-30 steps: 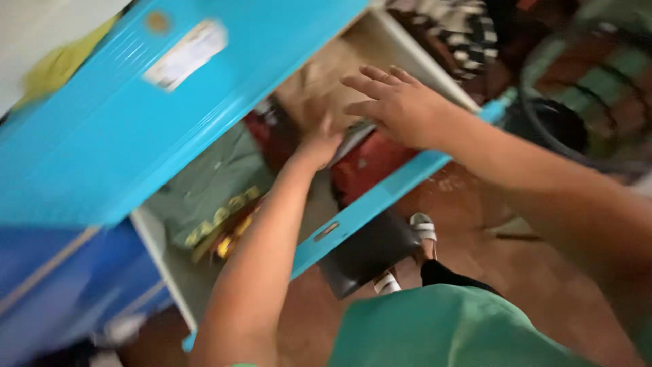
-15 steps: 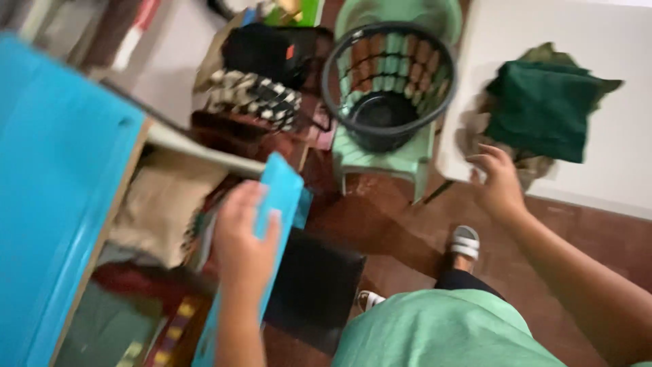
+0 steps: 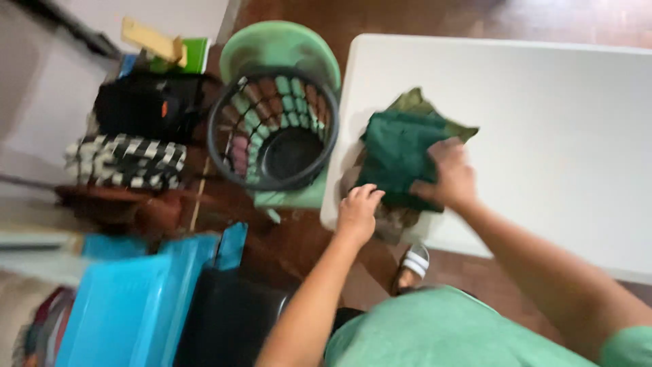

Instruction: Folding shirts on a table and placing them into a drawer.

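A small stack of folded clothes lies at the near left corner of a white table (image 3: 543, 136), with a dark green folded garment (image 3: 394, 153) on top and olive and brown pieces under it. My right hand (image 3: 447, 178) rests on the dark green garment's near right edge, fingers curled over it. My left hand (image 3: 358, 212) touches the stack's near left edge at the table's rim. Whether either hand grips the cloth is blurred.
A black laundry basket (image 3: 275, 129) sits on a green plastic chair (image 3: 285, 47) left of the table. Bags and a striped item (image 3: 125, 163) are piled further left. A blue cabinet door (image 3: 129, 306) and a black object (image 3: 227, 316) lie at lower left.
The view swung from the blue cabinet to the white table. Both hands left the cabinet shelf and door and came to the folded clothes on the table.
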